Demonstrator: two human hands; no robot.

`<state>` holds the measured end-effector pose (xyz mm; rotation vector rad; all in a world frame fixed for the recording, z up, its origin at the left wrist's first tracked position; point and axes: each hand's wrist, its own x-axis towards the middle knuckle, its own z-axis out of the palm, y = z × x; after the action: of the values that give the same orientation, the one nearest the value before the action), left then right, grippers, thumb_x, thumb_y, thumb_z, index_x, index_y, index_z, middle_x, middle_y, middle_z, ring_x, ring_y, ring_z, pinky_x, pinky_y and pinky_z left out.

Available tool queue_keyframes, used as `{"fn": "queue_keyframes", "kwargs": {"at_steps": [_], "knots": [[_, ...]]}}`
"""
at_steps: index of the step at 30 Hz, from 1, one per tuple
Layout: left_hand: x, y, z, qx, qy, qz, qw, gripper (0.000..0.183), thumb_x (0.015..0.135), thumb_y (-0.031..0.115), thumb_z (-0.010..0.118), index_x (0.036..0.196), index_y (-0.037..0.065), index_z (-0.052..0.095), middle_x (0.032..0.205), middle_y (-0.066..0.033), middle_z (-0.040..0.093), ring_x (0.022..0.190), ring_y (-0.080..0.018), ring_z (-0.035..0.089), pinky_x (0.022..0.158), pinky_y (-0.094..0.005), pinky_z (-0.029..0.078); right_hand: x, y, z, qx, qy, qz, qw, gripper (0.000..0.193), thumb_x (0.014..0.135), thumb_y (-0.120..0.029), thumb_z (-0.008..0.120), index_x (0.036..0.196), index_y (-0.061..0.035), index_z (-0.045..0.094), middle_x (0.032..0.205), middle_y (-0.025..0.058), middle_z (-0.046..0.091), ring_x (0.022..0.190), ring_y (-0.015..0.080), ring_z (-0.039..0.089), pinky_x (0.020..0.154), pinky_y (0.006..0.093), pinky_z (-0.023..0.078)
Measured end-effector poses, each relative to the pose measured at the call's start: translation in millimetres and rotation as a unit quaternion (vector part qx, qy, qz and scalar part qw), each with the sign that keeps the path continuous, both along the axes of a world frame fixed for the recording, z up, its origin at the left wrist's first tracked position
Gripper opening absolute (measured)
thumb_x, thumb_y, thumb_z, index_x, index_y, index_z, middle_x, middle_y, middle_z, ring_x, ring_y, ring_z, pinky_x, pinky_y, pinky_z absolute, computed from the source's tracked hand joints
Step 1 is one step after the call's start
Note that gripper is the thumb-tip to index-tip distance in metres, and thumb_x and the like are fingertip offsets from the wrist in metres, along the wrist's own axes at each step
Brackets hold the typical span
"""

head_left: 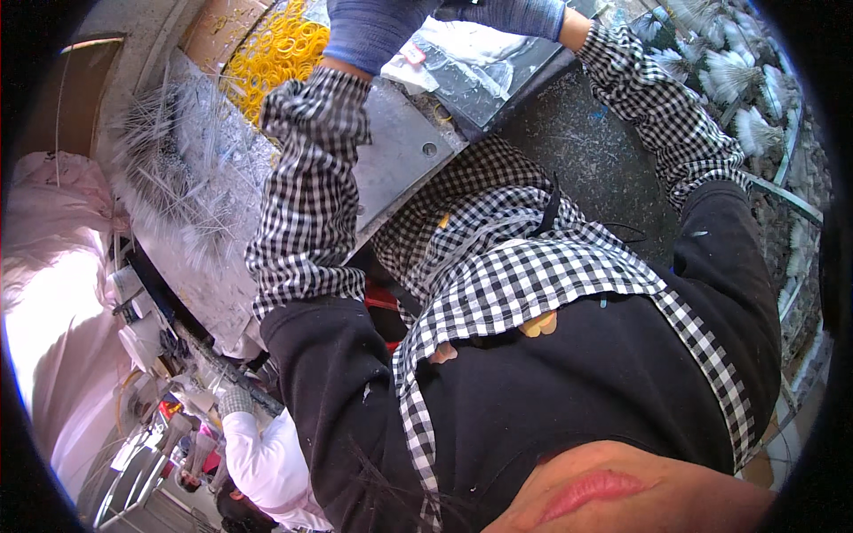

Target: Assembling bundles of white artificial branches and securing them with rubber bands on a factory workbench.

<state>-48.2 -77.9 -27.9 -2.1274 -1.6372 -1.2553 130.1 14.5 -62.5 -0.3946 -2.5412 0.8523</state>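
My left hand (pixel 373 34), in a blue knit glove, reaches to the upper edge of the head view. Close beside it is my right hand (pixel 522 16), in a matching glove. The frame cuts off most of the fingers of both, so I cannot see what they grip. Below and between the hands, a crumpled clear plastic sheet (pixel 475 67) lies on a dark box-like block (pixel 515 89). Left of my left hand spreads a heap of yellow rings (pixel 280 58). Under my left forearm is a grey metal plate (pixel 404 147) with a round hole.
Thin clear bristles (pixel 178 178) lie loose on the left of the worktop. White bristle tufts (pixel 733 75) fill a metal-framed rack (pixel 791 204) on the right. At lower left, a co-worker in a white top (pixel 267 462) is near a pink cloth cover (pixel 62 293).
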Motion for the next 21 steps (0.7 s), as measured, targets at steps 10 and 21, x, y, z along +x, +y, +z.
{"fn": "queue_keyframes", "kwargs": {"at_steps": [10,21], "knots": [[1,6,-34,-0.044,0.022,-0.033,0.998,0.041,0.069,0.019,0.081,0.105,0.01,0.064,0.094,-0.0132,0.067,0.093,-0.0354,0.062,0.081,-0.045,0.051,5,-4,-21,0.088,0.01,-0.017,0.996,0.021,0.086,-0.023,0.072,0.103,-0.0103,0.075,0.097,0.0111,0.072,0.092,0.0264,0.067,0.084,0.0369,0.054],[-7,27,-14,-0.067,-0.005,-0.062,0.996,0.041,0.074,0.02,0.078,0.111,0.008,0.063,0.095,-0.0148,0.068,0.092,-0.0361,0.063,0.08,-0.0451,0.052,0,15,-23,0.039,-0.001,-0.001,0.999,0.022,0.09,-0.019,0.07,0.109,-0.0082,0.071,0.1,0.0078,0.071,0.092,0.0202,0.067,0.086,0.0339,0.054]]}}
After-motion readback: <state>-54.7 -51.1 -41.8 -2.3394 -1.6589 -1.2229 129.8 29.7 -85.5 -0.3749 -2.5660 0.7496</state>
